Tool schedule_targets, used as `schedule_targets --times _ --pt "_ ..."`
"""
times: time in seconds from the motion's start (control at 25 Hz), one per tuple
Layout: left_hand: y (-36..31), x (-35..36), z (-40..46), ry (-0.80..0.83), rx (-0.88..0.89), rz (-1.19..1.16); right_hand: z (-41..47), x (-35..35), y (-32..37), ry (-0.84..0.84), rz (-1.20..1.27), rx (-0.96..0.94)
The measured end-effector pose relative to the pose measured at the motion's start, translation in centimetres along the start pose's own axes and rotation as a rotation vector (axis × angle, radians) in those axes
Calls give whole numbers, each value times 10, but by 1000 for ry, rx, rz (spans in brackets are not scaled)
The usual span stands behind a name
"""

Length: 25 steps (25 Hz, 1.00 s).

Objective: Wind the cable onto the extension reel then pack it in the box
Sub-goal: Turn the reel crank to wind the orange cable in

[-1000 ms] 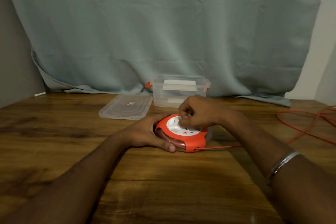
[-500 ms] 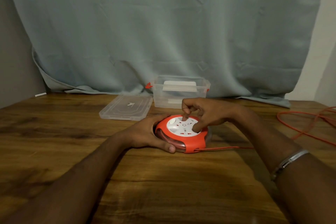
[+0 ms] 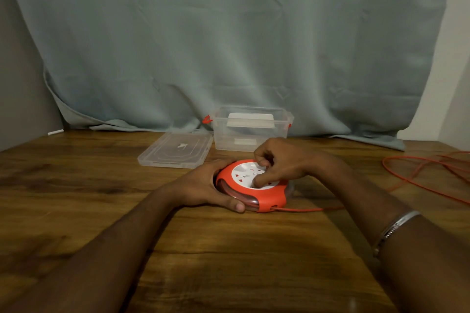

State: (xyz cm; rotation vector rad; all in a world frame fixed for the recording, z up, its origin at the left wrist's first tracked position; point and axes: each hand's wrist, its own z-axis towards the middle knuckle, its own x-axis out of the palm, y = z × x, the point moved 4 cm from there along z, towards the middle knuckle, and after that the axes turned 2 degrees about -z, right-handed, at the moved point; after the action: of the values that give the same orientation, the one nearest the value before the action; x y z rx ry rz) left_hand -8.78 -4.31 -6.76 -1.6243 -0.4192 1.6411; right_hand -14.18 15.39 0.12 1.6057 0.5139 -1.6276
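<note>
Orange extension reel (image 3: 251, 185) flat on wooden table (image 3: 101, 198), gripped at its side by left hand (image 3: 203, 185), right hand (image 3: 282, 162) pinching its white face; cable (image 3: 419, 178) trailing right, open box (image 3: 250, 128) and lid (image 3: 175, 150) behind.

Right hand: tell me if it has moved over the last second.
Yes. The right hand has turned on the reel, its thumb swinging toward the person, away from the box.
</note>
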Motion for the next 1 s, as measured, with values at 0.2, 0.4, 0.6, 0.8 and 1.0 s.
schedule_targets --times 0.2,0.4,0.6,0.8,1.0 --pt "-2 0 -2 9 -17 -11 5 7 9 -11 -45 -38" --pt "-2 2 -1 9 -6 -17 7 8 20 -56 -92 -82" --pt "-3 0 -1 14 -10 9 0 -8 10 45 143 -59" --pt "1 0 2 12 -11 14 -2 -10 -8 162 180 -5" --pt "0 0 0 29 -5 -17 -4 -10 -9 147 217 -15"
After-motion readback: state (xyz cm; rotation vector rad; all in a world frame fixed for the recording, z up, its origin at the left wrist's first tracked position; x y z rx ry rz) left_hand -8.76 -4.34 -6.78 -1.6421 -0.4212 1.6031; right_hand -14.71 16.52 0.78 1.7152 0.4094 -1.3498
